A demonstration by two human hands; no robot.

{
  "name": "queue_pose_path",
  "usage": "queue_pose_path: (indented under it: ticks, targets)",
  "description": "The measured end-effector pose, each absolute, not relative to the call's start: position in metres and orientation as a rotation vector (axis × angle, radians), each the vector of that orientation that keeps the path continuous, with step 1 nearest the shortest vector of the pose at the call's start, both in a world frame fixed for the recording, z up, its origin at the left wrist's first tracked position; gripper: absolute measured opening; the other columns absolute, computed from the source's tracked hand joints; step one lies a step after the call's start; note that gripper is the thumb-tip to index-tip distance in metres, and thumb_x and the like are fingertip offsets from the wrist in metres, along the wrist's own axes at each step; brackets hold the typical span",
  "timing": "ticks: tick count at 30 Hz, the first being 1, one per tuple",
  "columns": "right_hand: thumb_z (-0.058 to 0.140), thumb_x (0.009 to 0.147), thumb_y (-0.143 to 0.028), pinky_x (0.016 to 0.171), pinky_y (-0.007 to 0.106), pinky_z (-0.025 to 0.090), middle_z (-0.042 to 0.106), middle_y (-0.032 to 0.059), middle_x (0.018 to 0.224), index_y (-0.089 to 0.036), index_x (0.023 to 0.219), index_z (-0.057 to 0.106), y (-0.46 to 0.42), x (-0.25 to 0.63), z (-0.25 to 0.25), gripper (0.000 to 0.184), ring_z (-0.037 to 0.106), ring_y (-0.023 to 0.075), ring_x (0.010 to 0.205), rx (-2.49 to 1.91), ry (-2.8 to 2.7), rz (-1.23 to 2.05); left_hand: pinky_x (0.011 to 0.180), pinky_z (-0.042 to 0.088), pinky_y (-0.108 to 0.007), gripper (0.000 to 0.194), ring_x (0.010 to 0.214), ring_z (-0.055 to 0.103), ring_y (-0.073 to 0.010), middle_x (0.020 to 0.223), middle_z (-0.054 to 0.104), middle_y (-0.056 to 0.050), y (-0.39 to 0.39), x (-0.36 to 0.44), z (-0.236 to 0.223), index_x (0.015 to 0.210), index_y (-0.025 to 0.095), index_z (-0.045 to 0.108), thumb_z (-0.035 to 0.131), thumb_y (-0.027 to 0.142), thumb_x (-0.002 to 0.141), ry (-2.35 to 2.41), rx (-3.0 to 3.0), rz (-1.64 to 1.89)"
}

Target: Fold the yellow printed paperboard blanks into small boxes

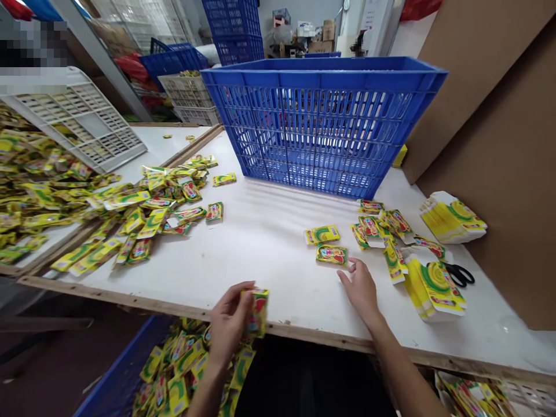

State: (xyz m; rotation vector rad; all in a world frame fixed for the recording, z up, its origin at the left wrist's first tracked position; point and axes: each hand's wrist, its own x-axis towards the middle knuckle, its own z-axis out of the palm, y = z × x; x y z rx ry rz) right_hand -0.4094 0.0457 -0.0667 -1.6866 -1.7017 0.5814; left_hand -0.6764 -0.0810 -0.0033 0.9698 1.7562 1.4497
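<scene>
My left hand (230,318) is at the table's front edge, its fingers closed on a small yellow-green printed box (260,307). My right hand (361,288) is over the white table, thumb and fingers apart with nothing between them. Just beyond its fingertips lies a small printed box with red and green artwork (331,255). Behind that one is a yellow box with a green pattern (322,234). Right of my right hand are several loose small boxes (369,230) and a stack of flat yellow cartons (436,288).
A large blue plastic crate (304,133) stands at the back of the table. Black-handled scissors (459,274) and another carton stack (454,218) lie at the right. A pile of small boxes (152,202) covers the left. Below the edge, a blue bin (117,370) holds many more.
</scene>
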Motion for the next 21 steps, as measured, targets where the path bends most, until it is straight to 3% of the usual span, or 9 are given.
queue_pose_path:
  ticks: [3,5,8,12,16,18,21]
  targets:
    - [0.057,0.079,-0.033,0.055,0.029,0.039,0.059,0.0012,0.060,-0.020,0.096,0.063,0.060,-0.403,-0.070,0.023,0.057,0.0229,0.060,-1.734,-1.765,0.613,0.099,0.045,-0.037,0.037,0.109,0.061,-0.0263,0.110,0.069,-0.007,-0.105,-0.718,0.008,0.104,0.019,0.066,0.065,0.045,0.079,2.026,1.106,1.485]
    - [0.054,0.081,-0.034,0.052,0.027,0.036,0.056,-0.0019,0.052,-0.022,0.085,0.064,0.061,-0.403,-0.069,0.016,0.054,0.0198,0.051,-1.675,-1.807,0.665,0.107,0.038,-0.040,0.038,0.118,0.055,-0.0278,0.118,0.065,-0.008,-0.115,-0.732,0.009,0.106,0.019,0.065,0.064,0.045,0.079,2.142,1.155,1.518]
    - [0.050,0.086,-0.038,0.057,0.027,0.040,0.061,-0.0009,0.059,-0.022,0.086,0.064,0.054,-0.405,-0.060,0.022,0.056,0.0182,0.055,-1.550,-1.857,0.711,0.104,0.041,-0.042,0.036,0.113,0.059,-0.0274,0.116,0.065,-0.009,-0.113,-0.729,0.004,0.106,0.018,0.065,0.061,0.045,0.081,2.157,1.166,1.511]
    - [0.050,0.088,-0.037,0.072,0.030,0.044,0.070,0.0040,0.085,-0.022,0.089,0.064,0.038,-0.407,-0.040,0.020,0.062,0.0213,0.078,-1.286,-1.875,0.821,0.100,0.046,-0.041,0.032,0.113,0.059,-0.0256,0.120,0.063,-0.009,-0.081,-0.686,-0.011,0.110,0.021,0.062,0.060,0.038,0.084,1.889,1.266,1.393]
    - [0.051,0.090,-0.033,0.072,0.029,0.046,0.068,0.0027,0.083,-0.023,0.086,0.063,0.023,-0.414,-0.026,0.016,0.060,0.0193,0.077,-1.120,-1.889,0.989,0.103,0.043,-0.042,0.041,0.120,0.054,-0.0254,0.130,0.057,-0.010,-0.046,-0.634,-0.028,0.121,0.023,0.054,0.064,0.031,0.082,1.473,1.282,1.276]
    - [0.050,0.091,-0.031,0.071,0.028,0.046,0.067,0.0022,0.081,-0.022,0.084,0.062,0.017,-0.418,-0.027,0.016,0.060,0.0186,0.075,-1.082,-1.895,1.049,0.101,0.044,-0.040,0.044,0.117,0.056,-0.0240,0.124,0.059,-0.010,-0.037,-0.617,-0.034,0.124,0.024,0.049,0.064,0.028,0.083,1.298,1.268,1.231]
    - [0.051,0.091,-0.031,0.073,0.029,0.048,0.067,0.0026,0.082,-0.022,0.090,0.061,0.009,-0.423,-0.036,0.014,0.062,0.0189,0.077,-1.056,-1.809,1.144,0.086,0.051,-0.033,0.038,0.095,0.064,-0.0194,0.102,0.064,-0.005,-0.036,-0.607,-0.039,0.121,0.024,0.047,0.061,0.026,0.086,1.164,1.222,1.193]
